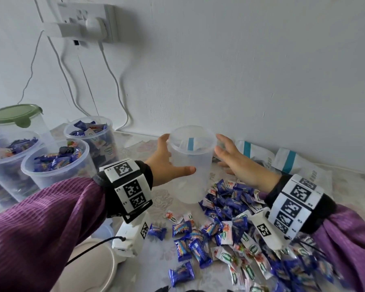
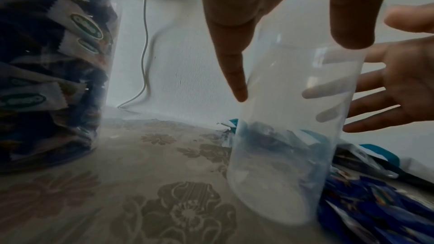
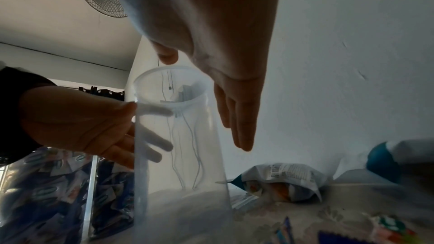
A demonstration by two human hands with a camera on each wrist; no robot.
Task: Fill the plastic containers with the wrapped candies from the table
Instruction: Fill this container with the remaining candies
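An empty clear plastic container (image 1: 191,165) stands upright on the flowered tablecloth near the wall. My left hand (image 1: 173,157) holds it, thumb across the front and fingers round the back; the fingers (image 3: 155,142) show through the wall. In the left wrist view the container (image 2: 293,136) sits between my index finger and thumb. My right hand (image 1: 221,150) hovers at its right side with fingers straight, a small gap from the container (image 3: 180,155). A heap of blue and white wrapped candies (image 1: 230,220) lies in front, under my right wrist.
Three open containers full of candies (image 1: 57,161) and one with a green lid (image 1: 15,116) stand at the left. White and teal bags (image 1: 259,152) lie by the wall on the right. Cables hang from a wall socket (image 1: 86,22). A white rounded object (image 1: 93,262) sits at the lower left.
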